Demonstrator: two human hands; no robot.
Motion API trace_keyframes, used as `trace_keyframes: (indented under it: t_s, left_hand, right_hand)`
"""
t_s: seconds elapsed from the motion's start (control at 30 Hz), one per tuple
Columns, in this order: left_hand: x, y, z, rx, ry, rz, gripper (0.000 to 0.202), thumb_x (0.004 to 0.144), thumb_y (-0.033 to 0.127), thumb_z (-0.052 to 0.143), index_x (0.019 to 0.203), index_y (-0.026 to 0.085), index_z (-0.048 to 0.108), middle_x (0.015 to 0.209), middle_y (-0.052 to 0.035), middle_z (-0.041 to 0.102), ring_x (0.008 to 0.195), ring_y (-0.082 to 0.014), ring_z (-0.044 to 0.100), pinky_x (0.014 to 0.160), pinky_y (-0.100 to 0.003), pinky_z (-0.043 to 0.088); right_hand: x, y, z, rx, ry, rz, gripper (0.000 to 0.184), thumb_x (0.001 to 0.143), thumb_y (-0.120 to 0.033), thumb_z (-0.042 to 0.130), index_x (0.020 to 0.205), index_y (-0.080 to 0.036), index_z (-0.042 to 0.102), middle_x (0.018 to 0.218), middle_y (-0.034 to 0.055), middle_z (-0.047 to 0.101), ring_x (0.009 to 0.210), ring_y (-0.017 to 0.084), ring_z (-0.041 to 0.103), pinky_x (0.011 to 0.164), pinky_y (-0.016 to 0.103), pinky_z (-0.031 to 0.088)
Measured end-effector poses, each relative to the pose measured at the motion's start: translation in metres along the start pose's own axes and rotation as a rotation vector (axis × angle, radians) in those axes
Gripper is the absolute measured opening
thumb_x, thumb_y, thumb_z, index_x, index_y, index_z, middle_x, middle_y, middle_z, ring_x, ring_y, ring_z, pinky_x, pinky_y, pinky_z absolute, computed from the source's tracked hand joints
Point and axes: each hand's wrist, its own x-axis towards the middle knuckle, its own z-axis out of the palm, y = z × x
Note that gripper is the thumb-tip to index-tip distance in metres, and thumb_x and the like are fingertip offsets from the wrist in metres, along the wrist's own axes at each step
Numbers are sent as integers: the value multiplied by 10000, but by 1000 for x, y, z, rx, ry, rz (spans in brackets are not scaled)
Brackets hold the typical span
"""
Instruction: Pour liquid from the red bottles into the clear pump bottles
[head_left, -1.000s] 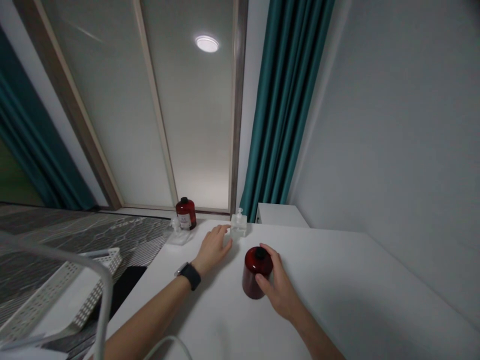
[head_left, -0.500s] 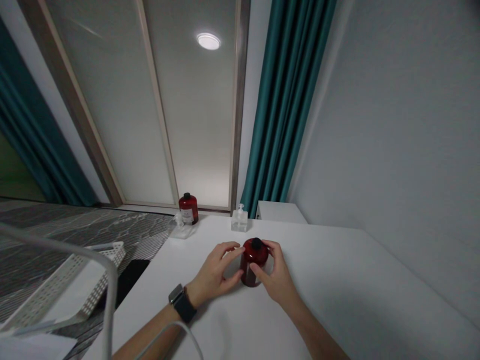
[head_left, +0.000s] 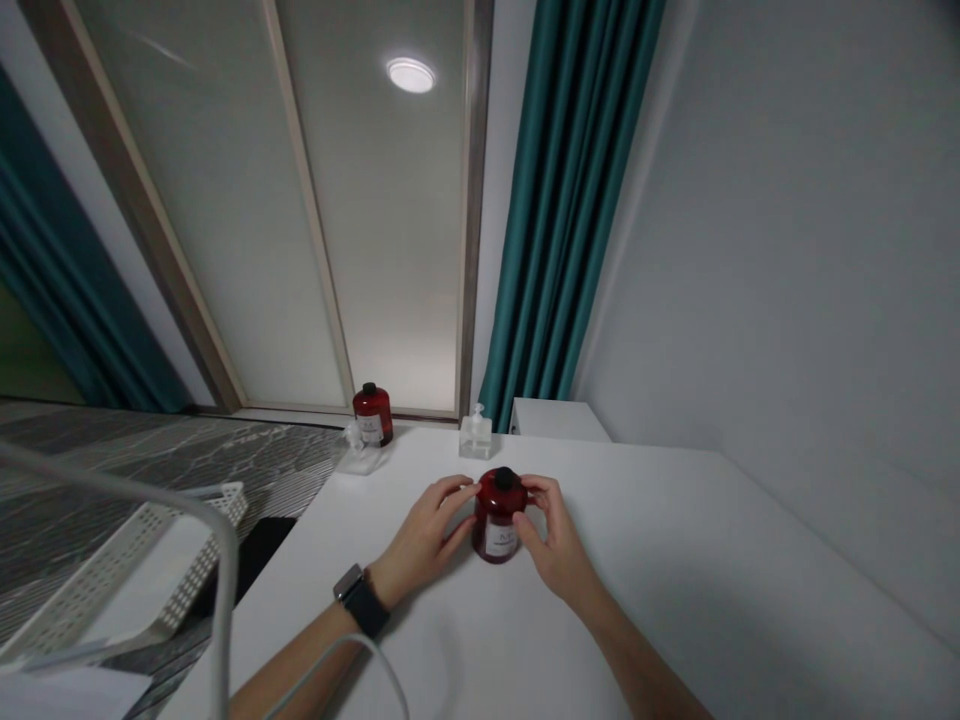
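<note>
On the near part of the smooth white desk [head_left: 675, 580], the left forearm is resting with a dark square smartwatch [head_left: 358, 598] strapped at the wrist. Towards the middle of the desk, the left hand [head_left: 424, 530] and the right hand [head_left: 553, 540] are grasping a squat, round dark red bottle [head_left: 496, 512] of glossy plastic with a black cap. One hand is on each side, the fingertips are pressing at its shoulder, and the right thumb is lying against its front. Neither hand is nearer, since both are touching it. The bottle is standing upright on the desk, its long axis vertical, with the cap pointing up between the two sets of fingers. Its white paper label [head_left: 501, 541] is facing the camera, but the print is too small to read.

Off the desk's left edge, a white perforated plastic tray [head_left: 165, 535] is sitting lower down. At the far left corner, a twin red bottle [head_left: 373, 413] with a black cap and pale label is standing, its writing also unreadable. Further right along the far edge, a clear square glass bottle [head_left: 475, 436] is standing well apart from the hands. Beyond that edge, a teal pleated curtain [head_left: 577, 200] is hanging.
</note>
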Motion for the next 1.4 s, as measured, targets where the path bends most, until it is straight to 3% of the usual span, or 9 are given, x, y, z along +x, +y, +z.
trace_keyframes:
  t_s: [0.63, 0.87, 1.1, 1.4]
  left_hand:
    - [-1, 1, 0, -110, -52, -43, 478, 957, 131, 506, 1411, 239, 401, 1242, -123, 573, 1082, -222, 595, 939, -392, 544]
    - [2, 4, 0, -150, -29, -57, 391, 946, 133, 526, 1320, 223, 460, 1197, -108, 593, 1010, -198, 595, 878, -342, 544]
    - [2, 3, -2, -155, -29, -54, 443, 959, 121, 481, 1385, 231, 428, 1217, -117, 581, 1003, -196, 602, 902, -349, 539]
    - [1, 5, -5, -163, -18, -36, 431, 945, 110, 479, 1359, 226, 457, 1169, -106, 603, 995, -199, 614, 882, -346, 545]
  right_hand:
    - [-1, 3, 3, -18, 7, -11, 314, 930, -283, 544, 1232, -257, 462, 1189, 87, 582, 1078, 245, 610, 936, 426, 511]
    - [-2, 5, 5, -2, 35, 21, 312, 927, -292, 553, 1230, -258, 489, 1183, 83, 598, 1055, 246, 621, 919, 426, 518]
    - [-2, 12, 5, 48, 38, 64, 311, 930, -315, 560, 1225, -256, 483, 1192, 92, 591, 1072, 252, 614, 916, 440, 526]
    - [-3, 5, 6, 64, -17, 49, 392, 937, -303, 540, 1318, -259, 464, 1315, 98, 554, 1174, 252, 573, 969, 414, 502]
